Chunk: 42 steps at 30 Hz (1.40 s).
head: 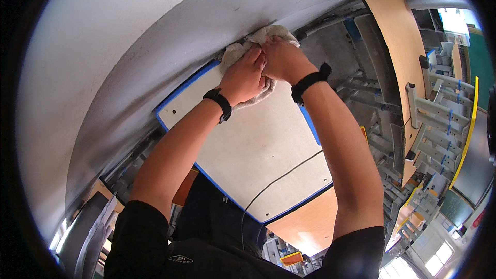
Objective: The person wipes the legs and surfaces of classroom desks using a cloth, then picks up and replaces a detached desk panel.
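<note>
A crumpled light-grey cloth (254,99) lies at the far edge of a pale desktop (232,151) with blue edging. My left hand (245,75) presses on the cloth, its fingers bunched in the fabric. Against it, my right hand (286,60) grips the cloth's upper right part, close to the wall. Both hands touch each other, and parts of the cloth are hidden under them. Each wrist wears a black band. Across the near part of the desktop runs a thin dark cable (277,180), which passes down towards my body.
A wall (155,54), white above and grey below, borders the desk's far and left sides. On the right stand wooden-topped desks (399,42) with grey metal frames. Another wooden desktop (306,221) adjoins the near right edge. Green chalkboards (457,207) show farther off.
</note>
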Available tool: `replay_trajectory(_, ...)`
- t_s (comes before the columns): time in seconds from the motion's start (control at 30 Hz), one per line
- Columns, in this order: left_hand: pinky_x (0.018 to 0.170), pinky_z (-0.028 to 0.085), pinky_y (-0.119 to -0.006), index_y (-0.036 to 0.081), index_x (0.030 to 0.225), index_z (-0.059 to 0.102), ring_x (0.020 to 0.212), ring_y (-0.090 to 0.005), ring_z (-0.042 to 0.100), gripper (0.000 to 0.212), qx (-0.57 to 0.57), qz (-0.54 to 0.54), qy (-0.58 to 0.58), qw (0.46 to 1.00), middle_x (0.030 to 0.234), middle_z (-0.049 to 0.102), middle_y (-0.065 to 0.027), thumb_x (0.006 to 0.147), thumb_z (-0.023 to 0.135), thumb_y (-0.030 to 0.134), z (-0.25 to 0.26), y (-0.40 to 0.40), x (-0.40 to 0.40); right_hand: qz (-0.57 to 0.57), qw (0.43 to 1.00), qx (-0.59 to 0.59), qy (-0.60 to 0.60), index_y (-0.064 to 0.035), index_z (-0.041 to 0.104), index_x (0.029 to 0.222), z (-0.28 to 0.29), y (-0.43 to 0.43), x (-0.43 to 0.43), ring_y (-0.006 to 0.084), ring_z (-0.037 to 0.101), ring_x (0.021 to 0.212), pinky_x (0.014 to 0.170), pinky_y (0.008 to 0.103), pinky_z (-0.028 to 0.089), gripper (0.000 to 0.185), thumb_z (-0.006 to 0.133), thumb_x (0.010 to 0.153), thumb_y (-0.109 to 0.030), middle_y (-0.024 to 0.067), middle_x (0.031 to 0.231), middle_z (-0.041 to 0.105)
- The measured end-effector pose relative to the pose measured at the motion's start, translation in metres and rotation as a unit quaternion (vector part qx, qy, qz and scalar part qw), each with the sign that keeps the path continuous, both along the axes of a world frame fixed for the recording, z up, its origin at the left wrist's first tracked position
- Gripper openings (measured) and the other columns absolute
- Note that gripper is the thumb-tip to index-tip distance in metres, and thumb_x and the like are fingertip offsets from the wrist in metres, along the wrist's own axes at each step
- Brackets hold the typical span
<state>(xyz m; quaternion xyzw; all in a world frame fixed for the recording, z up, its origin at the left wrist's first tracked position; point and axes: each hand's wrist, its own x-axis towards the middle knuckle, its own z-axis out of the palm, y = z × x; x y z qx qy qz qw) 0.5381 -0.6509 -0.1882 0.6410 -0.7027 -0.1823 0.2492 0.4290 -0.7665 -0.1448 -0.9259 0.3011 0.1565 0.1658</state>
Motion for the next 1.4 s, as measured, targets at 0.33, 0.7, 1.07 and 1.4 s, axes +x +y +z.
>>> replay_trajectory(0.33,0.110,0.036,-0.043,-0.009,0.132,0.044,0.130,-0.0370,0.041,0.055,0.039,-0.043,-0.035,0.998,0.138,0.042,-0.0238,0.084,0.062,0.013,0.017,0.054,-0.030,0.037,0.999,0.027,-0.013,0.0010,0.058,0.122,0.025,0.058,-0.058,0.0336,0.043,0.135,0.106,0.0436,0.043,0.044,0.059,0.080,-0.015,0.0195,0.145,0.046)
replay_trajectory(0.7,0.115,0.030,-0.045,-0.006,0.139,0.041,0.136,-0.0419,0.035,0.065,0.030,-0.059,-0.013,0.998,0.146,0.033,-0.0296,0.082,0.061,0.019,-0.002,0.013,-0.011,-0.037,0.994,-0.042,-0.092,-0.0014,0.053,0.133,-0.026,0.021,-0.018,0.0307,0.038,0.139,0.108,0.0428,0.041,0.055,0.057,0.083,-0.025,0.0172,0.152,0.038)
replay_trajectory(1.07,0.115,0.028,-0.045,-0.007,0.140,0.037,0.138,-0.0422,0.031,0.065,-0.005,-0.022,-0.082,0.996,0.146,0.033,-0.0282,0.088,0.062,0.023,-0.010,0.050,-0.006,-0.006,0.994,-0.104,-0.040,-0.0010,0.046,0.137,-0.030,0.068,-0.013,0.0380,0.028,0.144,0.114,0.0512,0.030,0.072,0.071,0.075,-0.027,0.0196,0.156,0.029)
replay_trajectory(1.4,0.115,0.022,-0.058,0.005,0.140,0.043,0.141,-0.0419,0.028,0.063,0.087,0.043,-0.191,0.977,0.148,0.030,-0.0275,0.086,0.068,0.025,0.021,0.196,0.055,0.024,0.984,0.057,-0.165,0.0020,0.055,0.122,-0.011,0.195,0.026,0.0363,0.030,0.143,0.116,0.0480,0.027,0.057,0.070,0.075,-0.027,0.0214,0.152,0.035)
